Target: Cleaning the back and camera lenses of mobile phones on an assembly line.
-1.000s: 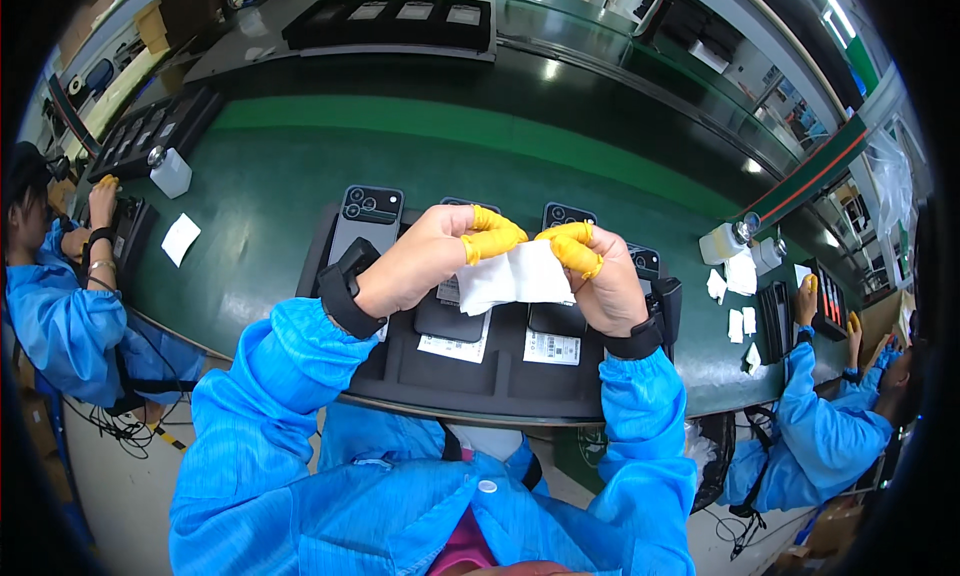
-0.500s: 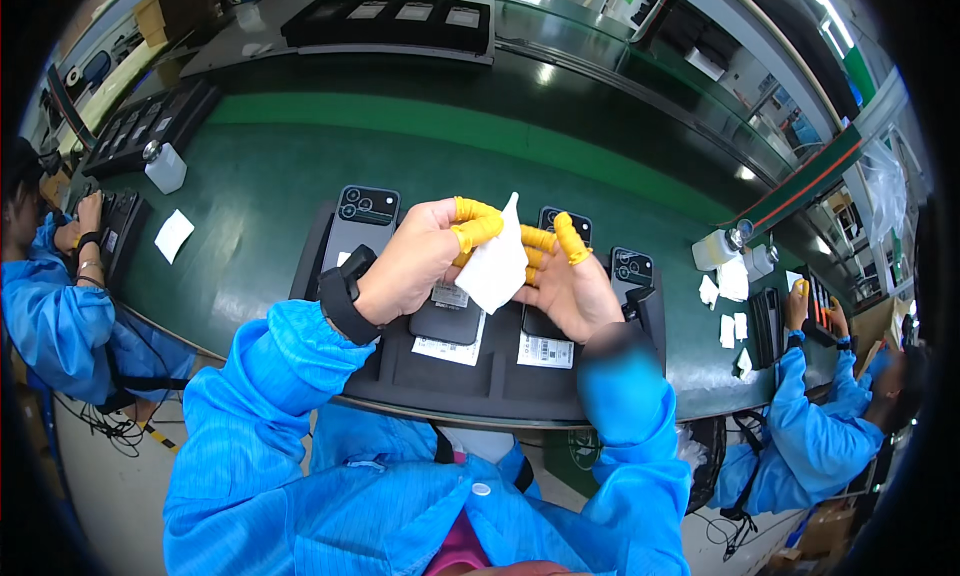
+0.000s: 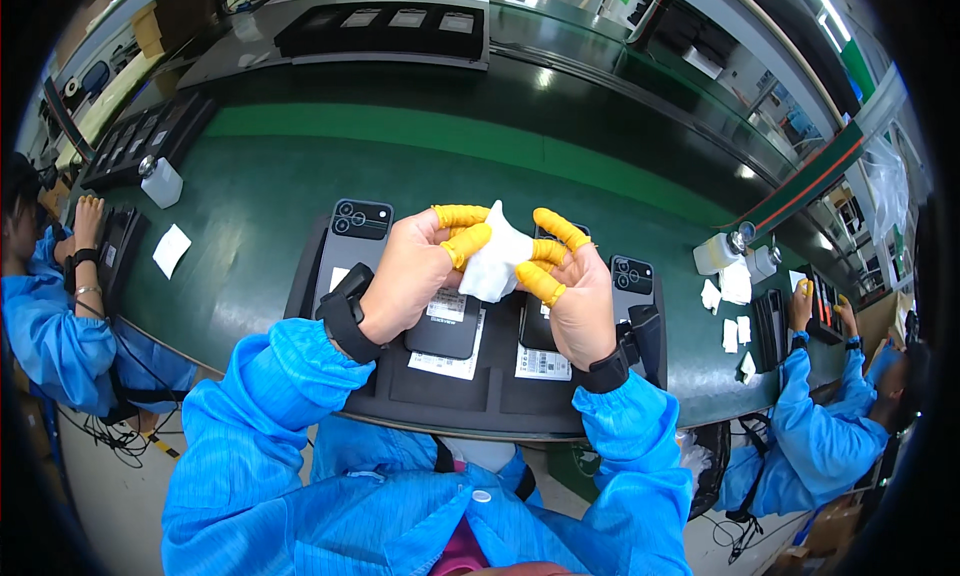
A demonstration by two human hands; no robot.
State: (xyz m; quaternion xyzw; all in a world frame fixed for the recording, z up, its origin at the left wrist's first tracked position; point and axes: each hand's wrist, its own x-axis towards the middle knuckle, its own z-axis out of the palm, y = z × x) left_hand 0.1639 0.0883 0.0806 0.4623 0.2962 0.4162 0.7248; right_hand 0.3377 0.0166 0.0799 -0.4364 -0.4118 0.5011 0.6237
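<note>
A folded white wiping cloth is held up above a black tray. My left hand pinches its left side between thumb and forefinger. On its right edge, the thumb and a finger of my right hand grip it, while the forefinger sticks out above. Yellow finger cots cover fingertips on both hands. Beneath lie several smartphones in the tray: a grey one at left, a dark one in the middle with a white label, another partly behind my right hand, and one at right.
On the green table, a white cloth and a dispenser bottle lie left. More bottles and cloth pieces are at right. Co-workers sit on both sides. A black tray rests at the back.
My right hand has turned, its thumb and a finger now meeting the cloth's right edge. The cloth has been bunched and shifted slightly in my fingers.
</note>
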